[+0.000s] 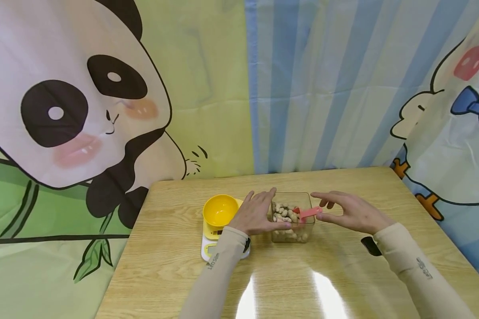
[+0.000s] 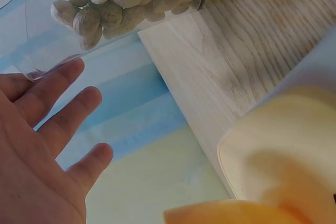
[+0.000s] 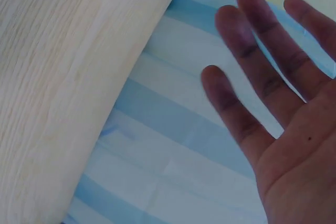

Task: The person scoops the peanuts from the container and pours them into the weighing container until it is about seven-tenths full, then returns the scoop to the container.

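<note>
A clear square container holds peanuts, and a pink scoop leans in it with its handle over the right rim. My left hand is at the container's left side, fingers extended toward the back corner and thumb across the front. In the left wrist view, a fingertip meets the clear wall beside the peanuts. My right hand is at the right side, thumb and forefinger apart near the scoop handle. Its other fingers are spread and hold nothing in the right wrist view.
Left of the container, a yellow bowl sits on a white and yellow kitchen scale, partly behind my left hand and sleeve. A dark band shows at the right wrist. The wooden table ends at a printed curtain.
</note>
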Demonstrator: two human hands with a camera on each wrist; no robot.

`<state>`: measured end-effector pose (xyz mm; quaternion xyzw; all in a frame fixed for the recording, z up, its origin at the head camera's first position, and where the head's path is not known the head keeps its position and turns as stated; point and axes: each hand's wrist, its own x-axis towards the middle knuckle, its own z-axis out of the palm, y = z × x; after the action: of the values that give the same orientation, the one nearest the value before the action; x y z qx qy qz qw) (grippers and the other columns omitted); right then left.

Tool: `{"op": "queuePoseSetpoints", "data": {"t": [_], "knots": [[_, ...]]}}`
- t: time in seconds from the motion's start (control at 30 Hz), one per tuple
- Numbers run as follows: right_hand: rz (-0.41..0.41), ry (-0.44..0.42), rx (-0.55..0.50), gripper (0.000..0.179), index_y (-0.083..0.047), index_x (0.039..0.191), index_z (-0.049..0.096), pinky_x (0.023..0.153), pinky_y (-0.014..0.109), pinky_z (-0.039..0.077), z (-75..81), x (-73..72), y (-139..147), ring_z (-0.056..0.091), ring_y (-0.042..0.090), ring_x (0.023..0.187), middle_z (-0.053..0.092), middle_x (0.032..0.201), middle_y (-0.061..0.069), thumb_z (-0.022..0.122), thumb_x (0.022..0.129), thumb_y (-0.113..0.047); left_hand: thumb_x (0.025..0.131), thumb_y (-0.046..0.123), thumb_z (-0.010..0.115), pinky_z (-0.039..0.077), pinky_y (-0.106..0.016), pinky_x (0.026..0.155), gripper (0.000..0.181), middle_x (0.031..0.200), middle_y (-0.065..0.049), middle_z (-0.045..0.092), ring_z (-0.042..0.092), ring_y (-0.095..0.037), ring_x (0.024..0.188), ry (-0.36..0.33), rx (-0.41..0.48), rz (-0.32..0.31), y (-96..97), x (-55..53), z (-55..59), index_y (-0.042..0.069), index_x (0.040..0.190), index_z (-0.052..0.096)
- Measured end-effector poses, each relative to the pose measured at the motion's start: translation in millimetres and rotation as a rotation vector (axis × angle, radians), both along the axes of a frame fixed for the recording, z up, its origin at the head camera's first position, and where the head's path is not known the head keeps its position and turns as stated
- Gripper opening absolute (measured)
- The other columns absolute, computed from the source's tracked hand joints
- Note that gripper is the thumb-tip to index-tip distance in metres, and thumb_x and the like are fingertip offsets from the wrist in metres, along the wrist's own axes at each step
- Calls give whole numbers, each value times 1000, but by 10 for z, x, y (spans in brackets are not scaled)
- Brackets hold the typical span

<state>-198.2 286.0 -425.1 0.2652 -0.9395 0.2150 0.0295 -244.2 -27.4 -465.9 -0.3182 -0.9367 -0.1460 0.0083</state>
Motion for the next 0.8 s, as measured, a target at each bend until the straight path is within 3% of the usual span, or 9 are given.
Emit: {"op": "queuePoseSetpoints", "data": {"t": [0.2,0.33,0.57,0.8], "knots": [[60,87,47,54,-22,138,65,68,31,54,39,-47,-65,62,8,88,64,103,-13,74,91,-47,75,93,47,15,-47,124,120,160,-1,40,40,-22,144,-23,3,15,13,-19,27,18,164,16],[86,94,66,45,-25,130,71,64,27,50,33,-72,-103,58,5,79,65,102,-14,73,91,-48,73,94,47,18,-45,124,121,158,-2,42,42,-22,143,-43,10,16,26,-18,34,18,163,19],[156,90,83,28,-23,115,78,55,21,41,57,-127,-160,43,0,66,53,82,-20,75,92,-40,71,94,49,18,-44,124,122,163,2,34,38,-22,145,-57,13,16,22,-6,49,20,163,20],[191,103,121,21,-17,104,80,55,21,42,144,-151,-305,43,-1,62,52,78,-17,81,88,-30,73,91,53,23,-41,123,120,162,1,36,40,-22,144,-44,43,0,4,-17,29,18,163,22]]}}
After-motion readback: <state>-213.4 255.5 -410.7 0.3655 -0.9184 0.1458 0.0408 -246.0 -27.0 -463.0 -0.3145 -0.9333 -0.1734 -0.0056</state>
